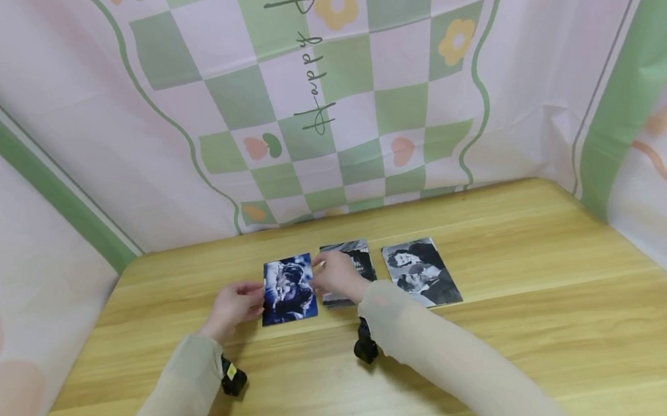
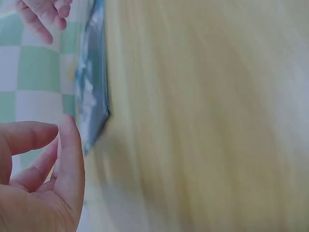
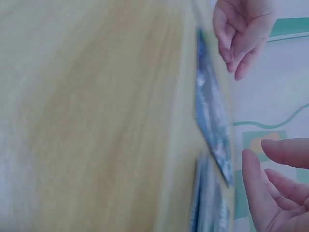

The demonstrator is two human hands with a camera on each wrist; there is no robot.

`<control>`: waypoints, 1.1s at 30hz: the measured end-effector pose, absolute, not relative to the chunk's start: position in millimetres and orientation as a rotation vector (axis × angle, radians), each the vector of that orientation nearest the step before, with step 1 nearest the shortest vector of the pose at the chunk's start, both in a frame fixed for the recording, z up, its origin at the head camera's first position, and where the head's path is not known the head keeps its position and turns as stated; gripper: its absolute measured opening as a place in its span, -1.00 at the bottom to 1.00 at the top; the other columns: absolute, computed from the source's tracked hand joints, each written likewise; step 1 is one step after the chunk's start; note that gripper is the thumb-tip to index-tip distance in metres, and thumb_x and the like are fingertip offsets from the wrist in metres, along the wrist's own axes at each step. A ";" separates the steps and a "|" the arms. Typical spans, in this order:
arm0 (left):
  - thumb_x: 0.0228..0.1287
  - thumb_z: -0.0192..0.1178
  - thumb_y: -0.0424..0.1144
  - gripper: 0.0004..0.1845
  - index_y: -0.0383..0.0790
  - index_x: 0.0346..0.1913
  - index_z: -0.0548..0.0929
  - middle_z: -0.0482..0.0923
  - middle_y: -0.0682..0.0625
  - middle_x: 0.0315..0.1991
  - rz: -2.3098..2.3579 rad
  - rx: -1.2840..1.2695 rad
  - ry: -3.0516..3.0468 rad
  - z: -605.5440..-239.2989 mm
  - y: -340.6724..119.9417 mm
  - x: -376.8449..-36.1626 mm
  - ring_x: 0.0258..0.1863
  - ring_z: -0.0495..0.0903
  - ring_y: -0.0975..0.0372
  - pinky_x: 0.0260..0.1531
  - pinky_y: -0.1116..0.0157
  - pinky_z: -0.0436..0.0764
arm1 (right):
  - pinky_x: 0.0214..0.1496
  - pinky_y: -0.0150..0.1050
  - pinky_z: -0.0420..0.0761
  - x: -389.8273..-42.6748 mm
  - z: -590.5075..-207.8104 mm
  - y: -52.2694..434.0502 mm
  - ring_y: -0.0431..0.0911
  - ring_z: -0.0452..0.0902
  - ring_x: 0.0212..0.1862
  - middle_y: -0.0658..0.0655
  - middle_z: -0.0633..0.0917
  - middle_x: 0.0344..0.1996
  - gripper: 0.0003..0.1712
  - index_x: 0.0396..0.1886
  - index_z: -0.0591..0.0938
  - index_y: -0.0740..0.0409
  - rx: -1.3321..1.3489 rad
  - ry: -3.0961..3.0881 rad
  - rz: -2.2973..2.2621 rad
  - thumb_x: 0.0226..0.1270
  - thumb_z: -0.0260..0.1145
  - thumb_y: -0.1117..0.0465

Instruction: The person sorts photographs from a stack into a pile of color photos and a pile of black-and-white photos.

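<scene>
Three photo cards lie side by side on the wooden table. The left one is a blue-tinted photo (image 1: 288,288), with my left hand (image 1: 236,306) at its left edge. In the left wrist view, nothing shows between the thumb and fingers of my left hand (image 2: 43,179). My right hand (image 1: 339,276) hovers by the blue photo's right edge and covers part of the middle black-and-white photo (image 1: 361,256). Its thumb and fingers are apart in the right wrist view, the right hand (image 3: 277,188) holding nothing. To the right lies a black-and-white portrait photo (image 1: 421,272), slightly turned.
The wooden table (image 1: 540,349) reaches back to a hanging cloth (image 1: 353,99) with green checks, flowers and lettering. More cloth hangs on both sides. A small black camera (image 1: 233,378) sits at the left wrist, another black camera (image 1: 366,347) at the right.
</scene>
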State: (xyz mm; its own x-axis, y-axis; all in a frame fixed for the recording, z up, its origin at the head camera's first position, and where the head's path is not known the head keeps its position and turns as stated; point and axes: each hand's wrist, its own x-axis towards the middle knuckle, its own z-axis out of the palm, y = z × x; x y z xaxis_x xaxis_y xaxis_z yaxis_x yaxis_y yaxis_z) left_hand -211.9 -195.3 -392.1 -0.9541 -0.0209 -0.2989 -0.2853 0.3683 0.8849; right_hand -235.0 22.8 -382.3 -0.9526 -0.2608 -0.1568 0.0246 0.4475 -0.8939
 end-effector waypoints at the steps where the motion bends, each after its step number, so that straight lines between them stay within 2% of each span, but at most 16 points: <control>1: 0.36 0.03 -0.44 -0.65 -0.49 0.17 0.44 0.49 -0.34 0.09 1.613 -0.248 2.399 -391.0 -194.7 -211.9 -0.17 0.60 0.18 -0.16 0.35 0.71 | -0.29 -0.22 0.73 -235.0 -380.5 24.6 0.01 0.68 -0.35 0.22 0.69 -0.28 -0.51 0.14 0.49 0.33 -0.207 2.422 -1.517 0.18 0.32 0.38; 7: 0.35 0.05 -0.43 -0.61 -0.46 0.21 0.43 0.47 -0.33 0.12 1.666 -0.175 2.379 -380.7 -179.3 -209.0 0.00 0.56 0.05 -0.04 0.29 0.68 | -0.26 -0.18 0.75 -234.0 -373.7 41.0 0.06 0.67 -0.29 0.24 0.65 -0.22 -0.51 0.16 0.50 0.32 -0.183 2.344 -1.631 0.21 0.31 0.37; 10: 0.35 0.05 -0.44 -0.61 -0.44 0.21 0.43 0.46 -0.33 0.13 1.734 -0.181 2.337 -373.9 -166.9 -206.7 0.05 0.54 0.00 -0.03 0.28 0.68 | -0.17 -0.15 0.75 -232.2 -368.9 52.2 0.11 0.66 -0.20 0.26 0.65 -0.22 -0.49 0.19 0.47 0.33 -0.183 2.306 -1.685 0.23 0.28 0.38; 14: 0.34 0.05 -0.48 -0.61 -0.46 0.20 0.42 0.45 -0.36 0.13 1.816 -0.162 2.286 -369.3 -151.2 -203.8 0.04 0.53 -0.03 -0.09 0.32 0.69 | -0.06 -0.09 0.72 -228.8 -360.4 71.1 0.19 0.61 -0.07 0.30 0.63 -0.14 -0.50 0.21 0.44 0.33 -0.182 2.283 -1.711 0.26 0.25 0.37; 20: 0.33 0.07 -0.48 -0.63 -0.45 0.18 0.45 0.47 -0.34 0.09 1.887 -0.140 2.222 -367.1 -127.1 -201.2 -0.01 0.56 0.00 -0.16 0.35 0.70 | 0.01 -0.13 0.69 -225.0 -352.2 104.8 0.23 0.53 0.06 0.35 0.58 -0.03 -0.50 0.24 0.40 0.33 -0.156 2.248 -1.779 0.30 0.22 0.37; 24: 0.33 0.07 -0.47 -0.64 -0.44 0.17 0.46 0.49 -0.33 0.07 1.900 -0.098 2.197 -364.6 -108.6 -199.1 -0.01 0.56 -0.01 -0.07 0.25 0.69 | 0.04 -0.12 0.68 -222.2 -350.2 126.9 0.17 0.56 0.02 0.38 0.56 0.00 -0.47 0.26 0.36 0.37 -0.143 2.258 -1.806 0.30 0.21 0.40; 27: 0.35 0.05 -0.46 -0.64 -0.43 0.19 0.45 0.48 -0.33 0.08 1.897 -0.042 2.187 -362.9 -95.1 -196.6 0.03 0.54 -0.05 -0.01 0.19 0.67 | 0.03 -0.11 0.68 -220.0 -350.5 141.0 0.05 0.61 -0.07 0.43 0.55 0.01 -0.47 0.26 0.35 0.42 -0.155 2.267 -1.818 0.30 0.20 0.42; 30: 0.36 0.05 -0.44 -0.63 -0.41 0.20 0.44 0.47 -0.32 0.10 1.903 0.006 2.153 -363.7 -81.8 -195.9 0.06 0.53 -0.05 -0.02 0.22 0.68 | -0.01 -0.13 0.70 -218.4 -352.0 154.2 -0.04 0.63 -0.13 0.41 0.58 -0.03 -0.45 0.27 0.31 0.46 -0.187 2.270 -1.812 0.32 0.19 0.40; 33: 0.35 0.05 -0.44 -0.61 -0.41 0.22 0.42 0.46 -0.33 0.11 1.926 0.055 2.104 -365.6 -66.9 -196.4 0.05 0.53 -0.06 -0.07 0.29 0.69 | 0.00 -0.11 0.70 -216.1 -352.7 167.4 -0.04 0.62 -0.11 0.32 0.60 -0.08 -0.44 0.29 0.29 0.47 -0.176 2.269 -1.809 0.34 0.18 0.38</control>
State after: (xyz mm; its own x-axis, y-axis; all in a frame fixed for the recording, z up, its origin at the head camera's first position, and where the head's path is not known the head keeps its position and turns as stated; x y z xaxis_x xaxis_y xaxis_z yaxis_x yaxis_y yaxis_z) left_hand -196.4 -66.9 -365.6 -0.9580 0.2196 -0.1845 -0.1644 0.1068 0.9806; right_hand -216.1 167.4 -352.7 -0.9654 -0.2378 -0.1073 0.0517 0.2290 -0.9721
